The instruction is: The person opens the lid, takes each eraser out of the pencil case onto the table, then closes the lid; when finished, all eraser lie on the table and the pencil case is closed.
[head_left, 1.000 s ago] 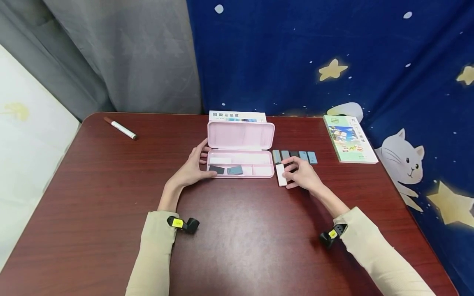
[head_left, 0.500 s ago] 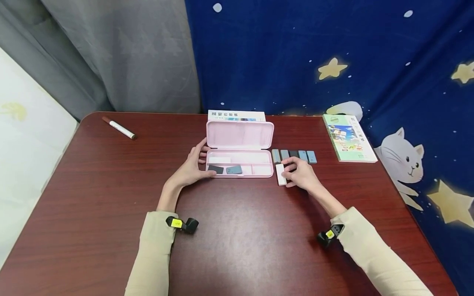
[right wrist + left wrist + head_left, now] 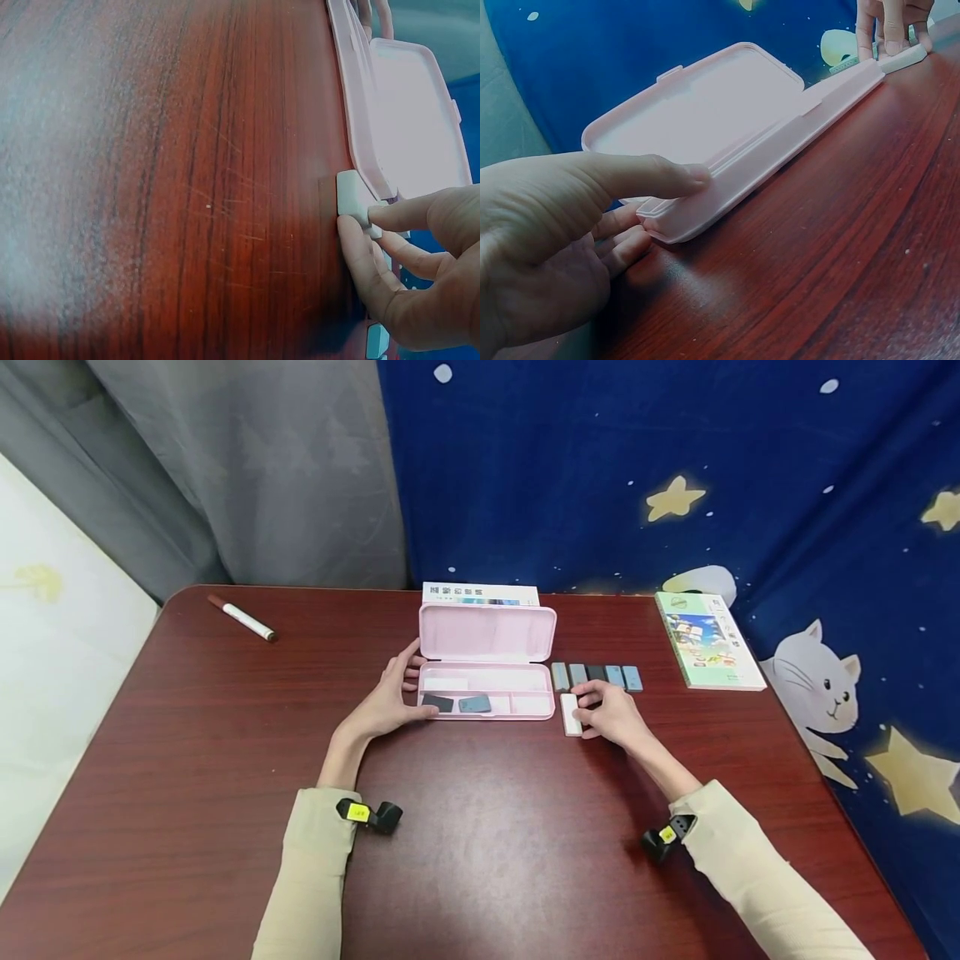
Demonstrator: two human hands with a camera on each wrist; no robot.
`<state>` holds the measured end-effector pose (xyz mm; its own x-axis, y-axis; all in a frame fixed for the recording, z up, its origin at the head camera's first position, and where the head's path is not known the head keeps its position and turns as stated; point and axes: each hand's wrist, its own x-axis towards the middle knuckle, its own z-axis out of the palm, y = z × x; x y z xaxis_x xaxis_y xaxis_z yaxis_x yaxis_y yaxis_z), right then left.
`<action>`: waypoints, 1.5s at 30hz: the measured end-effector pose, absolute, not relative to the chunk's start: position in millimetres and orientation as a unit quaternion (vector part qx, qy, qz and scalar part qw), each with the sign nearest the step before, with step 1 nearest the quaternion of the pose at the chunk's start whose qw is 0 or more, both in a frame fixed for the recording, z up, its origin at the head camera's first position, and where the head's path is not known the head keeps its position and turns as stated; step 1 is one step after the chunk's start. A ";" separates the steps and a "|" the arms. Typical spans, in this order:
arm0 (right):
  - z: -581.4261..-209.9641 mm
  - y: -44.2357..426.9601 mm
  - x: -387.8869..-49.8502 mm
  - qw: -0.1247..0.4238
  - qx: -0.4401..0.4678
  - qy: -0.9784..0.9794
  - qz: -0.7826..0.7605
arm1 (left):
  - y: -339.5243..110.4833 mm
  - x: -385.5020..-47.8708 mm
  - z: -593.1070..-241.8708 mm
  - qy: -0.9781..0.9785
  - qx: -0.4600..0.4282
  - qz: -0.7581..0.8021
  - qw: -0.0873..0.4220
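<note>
"Where's the white block (image 3: 570, 720)?"
"In a narrow thumb-and-finger pinch of the right hand (image 3: 611, 717), just beside the pink case (image 3: 521, 682)."
"The left hand (image 3: 384, 700)?"
"Thumb and fingers spread, holding the case's left end, toward the far edge of the desk (image 3: 480, 843)."

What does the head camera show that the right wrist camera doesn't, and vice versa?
Only the head view shows the marker, the green-edged book and two darker blocks lying inside the pink case. Only the right wrist view shows thin pale scratch marks on the tabletop. Both show the open case and the right hand pinching a white block.
</note>
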<state>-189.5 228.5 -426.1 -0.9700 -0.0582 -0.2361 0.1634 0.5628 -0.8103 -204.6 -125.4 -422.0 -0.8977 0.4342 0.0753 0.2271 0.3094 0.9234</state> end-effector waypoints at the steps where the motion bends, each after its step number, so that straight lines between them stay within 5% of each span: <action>1: -426.0 228.5 -189.4 0.119 0.030 0.876 -0.466 | -125.3 -204.6 -421.8 0.804 0.206 0.550 0.094; 45: -430.8 236.9 -188.5 0.115 -0.014 0.869 -0.481 | -130.7 -222.2 -458.9 0.811 0.204 0.543 0.076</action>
<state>-188.5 236.9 -430.8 -0.9731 -0.1351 -0.1868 0.0867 0.5362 -0.8396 -222.2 -130.7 -458.9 -0.9050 0.4138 0.0985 0.2485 0.3265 0.9119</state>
